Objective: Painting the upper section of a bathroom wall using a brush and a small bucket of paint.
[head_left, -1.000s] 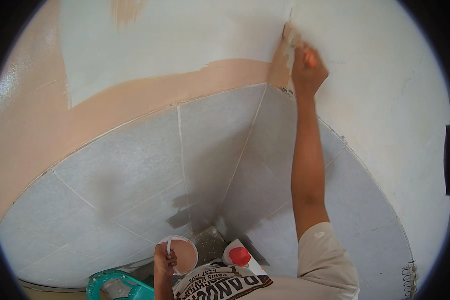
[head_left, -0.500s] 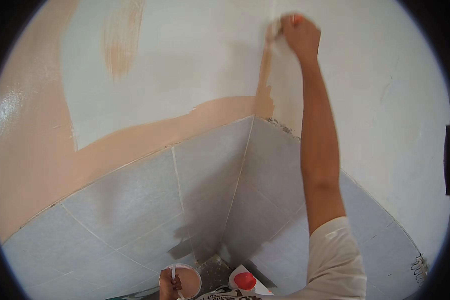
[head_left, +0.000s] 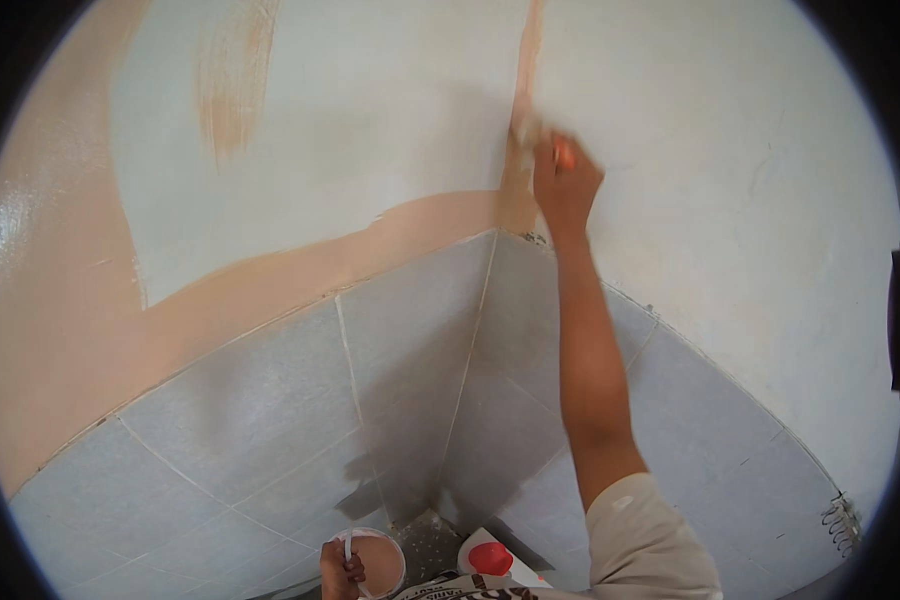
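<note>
Lower along the wall corner than half a second ago, the right grip [head_left: 570,180] is closed around an orange-handled paintbrush [head_left: 527,130], blurred, its head at the corner a little above the grey wall tiles [head_left: 420,310]. A narrow peach paint strip [head_left: 530,55], now reaching the picture's top edge, fills the corner. Also coated are a peach band [head_left: 300,262] along the tiles' upper edge and the broad area joining it at far left. Left bare are the pale middle of the left wall [head_left: 350,130], except for a streaky peach patch [head_left: 232,85], and nearly all the visible off-white right wall [head_left: 710,180]. Low in view, the left grip [head_left: 340,572] pinches the pale handle of a round white bucket [head_left: 402,554] containing peach paint.
</note>
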Available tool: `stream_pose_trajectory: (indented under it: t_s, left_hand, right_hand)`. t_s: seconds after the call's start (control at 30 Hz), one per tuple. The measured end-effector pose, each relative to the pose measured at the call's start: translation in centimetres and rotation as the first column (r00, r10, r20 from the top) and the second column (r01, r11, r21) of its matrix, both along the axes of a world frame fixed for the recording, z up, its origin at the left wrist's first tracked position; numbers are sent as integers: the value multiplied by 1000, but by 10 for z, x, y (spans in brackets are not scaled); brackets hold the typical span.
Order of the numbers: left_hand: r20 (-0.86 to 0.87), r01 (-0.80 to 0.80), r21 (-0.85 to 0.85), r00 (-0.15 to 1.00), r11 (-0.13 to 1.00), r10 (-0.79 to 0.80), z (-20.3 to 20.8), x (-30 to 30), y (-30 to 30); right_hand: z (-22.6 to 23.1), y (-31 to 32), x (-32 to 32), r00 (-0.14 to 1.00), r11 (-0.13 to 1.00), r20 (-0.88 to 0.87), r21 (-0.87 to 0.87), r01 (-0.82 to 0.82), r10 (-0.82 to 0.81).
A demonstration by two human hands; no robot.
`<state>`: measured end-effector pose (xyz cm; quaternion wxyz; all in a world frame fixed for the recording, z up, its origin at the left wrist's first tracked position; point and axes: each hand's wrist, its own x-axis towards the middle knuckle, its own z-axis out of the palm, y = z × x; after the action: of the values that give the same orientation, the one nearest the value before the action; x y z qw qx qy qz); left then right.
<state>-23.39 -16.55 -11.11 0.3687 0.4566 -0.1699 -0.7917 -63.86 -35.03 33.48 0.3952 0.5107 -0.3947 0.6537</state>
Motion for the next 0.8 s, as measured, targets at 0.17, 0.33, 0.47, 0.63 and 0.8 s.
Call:
stream_pose_trajectory:
  t_s: [0.17, 0.33, 0.47, 0.63, 0.8]
  left_hand:
    - [-77, 50, -9, 996, 999, -51, -18, 2, -3]
    - [-6, 31, 1, 1000, 1000, -31, -6, 7, 11]
    - [144, -105, -229, 980, 968, 141, -15, -9, 21]
    - [-41, -181, -14, 983, 983, 180, -43, 4, 15]
    - [3, 43, 31, 999, 999, -43, -7, 1, 14]
  right_hand:
    - [-54, 32, 4, 983, 948, 180, 309, -83, 28]
    - [91, 5, -14, 951, 887, -90, 343, 309, -296]
    - [249, 3, -44, 872, 890, -180, -50, 453, -454]
    - [303, -3, -17, 983, 957, -123, -275, 98, -137]
    - [229, -13, -39, 922, 933, -163, -150, 327, -350]
